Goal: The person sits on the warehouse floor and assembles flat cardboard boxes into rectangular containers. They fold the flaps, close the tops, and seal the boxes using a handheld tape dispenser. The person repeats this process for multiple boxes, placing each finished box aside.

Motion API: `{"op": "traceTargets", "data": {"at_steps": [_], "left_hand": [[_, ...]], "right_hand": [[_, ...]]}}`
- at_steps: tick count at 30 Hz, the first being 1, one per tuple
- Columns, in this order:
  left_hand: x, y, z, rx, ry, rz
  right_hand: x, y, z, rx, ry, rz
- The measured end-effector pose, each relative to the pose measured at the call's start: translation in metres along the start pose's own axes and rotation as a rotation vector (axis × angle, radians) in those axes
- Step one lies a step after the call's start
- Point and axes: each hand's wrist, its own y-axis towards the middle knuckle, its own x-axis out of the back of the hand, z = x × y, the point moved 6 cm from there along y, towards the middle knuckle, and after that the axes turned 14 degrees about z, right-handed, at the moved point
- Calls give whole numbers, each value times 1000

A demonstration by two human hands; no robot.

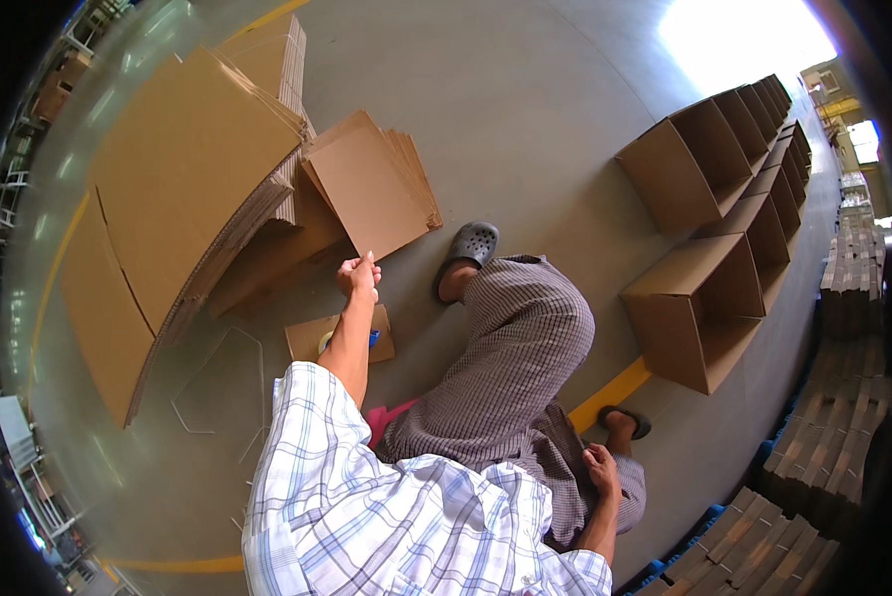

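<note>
My left hand (359, 276) reaches forward with its fingers pinched at the lower corner of a cardboard sheet (368, 189). That sheet is the front one of a small fanned bundle of brown sheets, tilted against a larger stack. By my right leg, my right hand (602, 468) rests against the checked trousers (505, 338); its fingers are curled, and whatever might be inside them is hidden. Partly behind my left forearm lies a small cardboard box (307, 339) with a blue item (374, 338) in or on it.
A tall stack of large flat cardboard (182, 169) stands at the left. Rows of open cardboard boxes (689, 318) run along the right. Bundled flat cardboard (833, 407) sits at the far right. A loose pale strap (263, 372) lies on the floor, near yellow floor lines (610, 392).
</note>
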Motion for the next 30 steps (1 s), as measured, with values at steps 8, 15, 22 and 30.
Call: {"op": "traceTargets", "data": {"at_steps": [8, 15, 22, 30], "left_hand": [[-5, -16, -20, -160, 136, 121], [-76, -103, -65, -175, 34, 484], [-220, -199, -156, -458, 142, 758], [-375, -320, -110, -347, 189, 1237]], "right_hand": [[-2, 28, -3, 142, 2, -46], [-7, 30, 3, 212, -145, -79], [-14, 29, 25, 183, -17, -58], [-5, 22, 44, 262, -36, -101]]}}
